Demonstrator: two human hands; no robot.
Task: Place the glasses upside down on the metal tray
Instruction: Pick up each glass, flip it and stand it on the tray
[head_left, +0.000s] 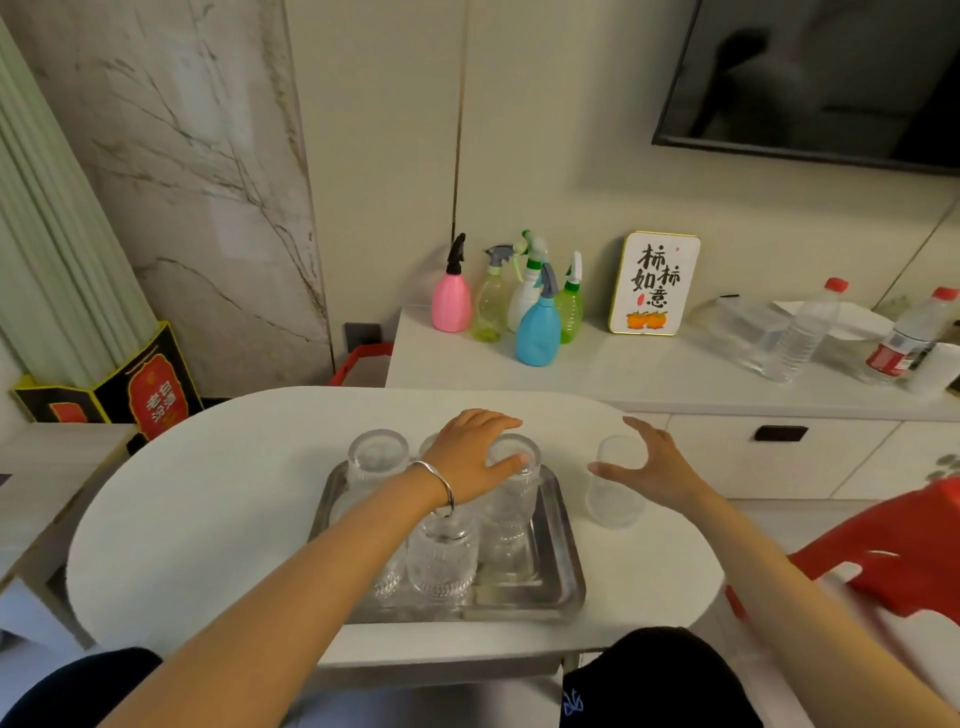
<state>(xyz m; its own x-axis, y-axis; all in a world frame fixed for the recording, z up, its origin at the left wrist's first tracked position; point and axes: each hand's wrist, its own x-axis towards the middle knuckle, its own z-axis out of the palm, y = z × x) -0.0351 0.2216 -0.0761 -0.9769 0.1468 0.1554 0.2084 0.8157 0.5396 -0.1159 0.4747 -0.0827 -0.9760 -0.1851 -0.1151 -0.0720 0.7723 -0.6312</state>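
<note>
The tray (563, 561) sits mid-surface (208, 519), carrying glasses (441, 561) upside down. One glass (615, 486) stands on the surface right of the tray. Spray bottles (537, 325) stand behind.

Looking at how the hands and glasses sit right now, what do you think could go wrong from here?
1. The left hand rests on the back right glass, and its forearm crosses above the front glass; pulling back low might knock that one over.
2. The right hand is open beside the lone glass on the white table; a loose grasp while turning it could let it slip.
3. The metal tray is crowded, so setting another glass down might clink against its neighbours.
</note>
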